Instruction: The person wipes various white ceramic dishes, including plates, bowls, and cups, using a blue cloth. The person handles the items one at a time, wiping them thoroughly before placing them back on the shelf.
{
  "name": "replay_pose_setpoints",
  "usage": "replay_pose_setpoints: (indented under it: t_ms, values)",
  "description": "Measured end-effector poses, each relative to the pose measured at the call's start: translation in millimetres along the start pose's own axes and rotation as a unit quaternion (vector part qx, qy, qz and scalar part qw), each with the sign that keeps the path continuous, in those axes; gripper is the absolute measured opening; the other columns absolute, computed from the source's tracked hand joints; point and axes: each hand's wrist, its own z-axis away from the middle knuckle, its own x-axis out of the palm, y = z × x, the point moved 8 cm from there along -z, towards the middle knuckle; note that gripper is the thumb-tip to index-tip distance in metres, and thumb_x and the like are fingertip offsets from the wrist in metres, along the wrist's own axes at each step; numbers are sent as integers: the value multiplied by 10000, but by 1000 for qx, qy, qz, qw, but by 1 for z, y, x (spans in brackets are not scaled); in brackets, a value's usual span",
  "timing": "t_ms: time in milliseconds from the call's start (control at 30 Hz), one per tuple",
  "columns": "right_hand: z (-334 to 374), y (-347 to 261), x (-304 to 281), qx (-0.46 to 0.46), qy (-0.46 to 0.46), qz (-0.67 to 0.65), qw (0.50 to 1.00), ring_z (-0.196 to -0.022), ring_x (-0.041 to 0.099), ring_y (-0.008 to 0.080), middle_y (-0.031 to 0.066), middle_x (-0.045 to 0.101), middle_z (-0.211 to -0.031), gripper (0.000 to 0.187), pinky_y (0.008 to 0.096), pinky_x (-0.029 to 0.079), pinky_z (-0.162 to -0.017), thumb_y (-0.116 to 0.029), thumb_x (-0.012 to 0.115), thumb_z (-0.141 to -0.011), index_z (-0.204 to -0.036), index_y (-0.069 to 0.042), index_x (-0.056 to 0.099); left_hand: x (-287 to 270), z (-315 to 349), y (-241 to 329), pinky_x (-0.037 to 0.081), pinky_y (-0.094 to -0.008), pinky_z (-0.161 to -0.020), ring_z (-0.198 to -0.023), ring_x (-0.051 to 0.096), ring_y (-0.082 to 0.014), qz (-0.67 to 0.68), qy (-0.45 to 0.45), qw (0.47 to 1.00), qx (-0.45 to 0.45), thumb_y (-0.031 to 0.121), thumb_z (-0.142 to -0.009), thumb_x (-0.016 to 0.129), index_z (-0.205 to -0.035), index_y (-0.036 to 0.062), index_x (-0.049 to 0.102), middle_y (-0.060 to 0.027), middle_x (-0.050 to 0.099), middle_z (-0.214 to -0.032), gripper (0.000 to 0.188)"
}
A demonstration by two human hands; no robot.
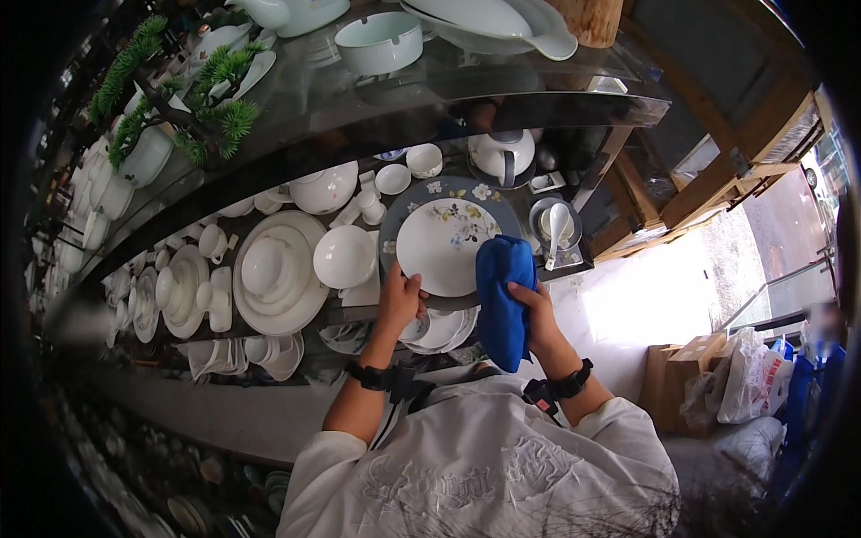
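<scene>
Left hand (399, 300) closed on floral plate (441, 244) rim, our right hand (531, 309) clamps blue cloth (502, 296) against plate's right edge. White bowl (343, 256) just left of plate, teapot (502, 154) above it.

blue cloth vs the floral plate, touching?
Touching. The head view shows the blue cloth, gripped by the right hand, lying over the right rim of the floral plate, no gap visible.
</scene>
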Motion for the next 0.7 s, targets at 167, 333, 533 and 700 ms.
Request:
replay_pose_setpoints:
  t_ms: [167,333,533,700]
  values:
    - [-4,-3,2,-4,18,3,1000,-932,633,252,142,624,-1078,472,377,524,-832,-148,652,-829,-1245,3,488,3,0,12,423,-307,-361,-432,543,-154,-70,18,996,-43,100,-969,486,-1294,6,368,-94,598,-679,358]
    - [-8,0,3,-10,40,-2,999,-924,636,248,137,632,-1062,448,370,521,-835,-134,658,-832,-1230,-1,500,3,1,19,440,-300,-357,-420,546,-159,-138,42,987,-68,112,-964,492,-1445,18,231,-94,601,-671,555]
    - [-6,3,8,-28,48,-4,998,-880,647,231,118,655,-1007,401,360,527,-810,-136,654,-838,-1198,-6,533,2,-2,18,450,-328,-363,-407,562,-195,-129,27,990,-46,146,-947,540,-1466,-31,112,-101,611,-620,696]
    - [16,-5,25,-90,54,21,994,-874,664,259,151,663,-1023,441,367,545,-804,-175,619,-841,-1228,15,527,-11,29,25,493,-300,-536,-594,636,-204,-178,-17,972,155,194,-904,628,-1428,-55,277,-106,637,-683,678]
